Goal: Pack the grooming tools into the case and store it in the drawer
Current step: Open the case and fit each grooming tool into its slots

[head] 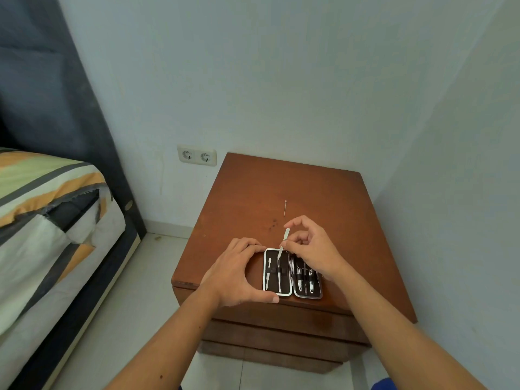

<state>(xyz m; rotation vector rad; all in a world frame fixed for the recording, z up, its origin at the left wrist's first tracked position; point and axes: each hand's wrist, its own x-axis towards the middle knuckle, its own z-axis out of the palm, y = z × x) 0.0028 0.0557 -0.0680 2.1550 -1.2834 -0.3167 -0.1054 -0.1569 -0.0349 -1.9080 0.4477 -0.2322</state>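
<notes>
Two hands at an open grooming case

Two halves of the rectangular, metal-rimmed case (pixel 292 273) lie flat near the front edge of the smooth brown wooden tabletop (pixel 323 198), dark lining up, steel tools strapped inside. Left hand (pixel 239 273) braces the case's left rim, its grip wide. Right hand (pixel 312 247) pinches a slim flat metal tool (pixel 283 242) over the case's left half. Beyond the case lies a thin pin-like pick (pixel 285 208).

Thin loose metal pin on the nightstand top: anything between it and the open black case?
Head view: the right hand, holding a slim metal tool, and small dark specks on the wood.
</notes>
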